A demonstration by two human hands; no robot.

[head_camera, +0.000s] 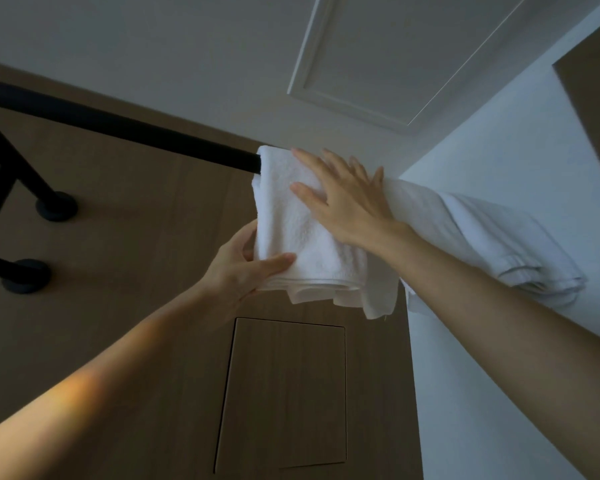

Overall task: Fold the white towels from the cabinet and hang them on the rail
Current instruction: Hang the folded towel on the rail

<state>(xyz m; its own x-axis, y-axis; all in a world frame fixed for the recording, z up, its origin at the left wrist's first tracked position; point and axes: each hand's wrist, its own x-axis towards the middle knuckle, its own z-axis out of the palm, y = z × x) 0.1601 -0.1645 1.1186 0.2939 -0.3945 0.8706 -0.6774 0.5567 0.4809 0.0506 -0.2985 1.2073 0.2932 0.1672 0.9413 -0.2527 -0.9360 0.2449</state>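
Observation:
A folded white towel point(291, 233) hangs over the black rail point(125, 128), which runs from the upper left toward the centre. My left hand point(246, 268) pinches the towel's lower left edge, thumb in front and fingers behind. My right hand point(340, 199) lies flat with straight fingers on the towel's front, pressing near the rail. A second white towel point(492, 237) is draped over the rail just to the right, partly behind my right forearm.
The rail's black brackets point(54, 206) fix to a wood-panelled wall at the left. A rectangular access panel point(284, 393) sits in the wall below the towel. A white wall stands to the right and a white ceiling hatch point(395, 57) is overhead.

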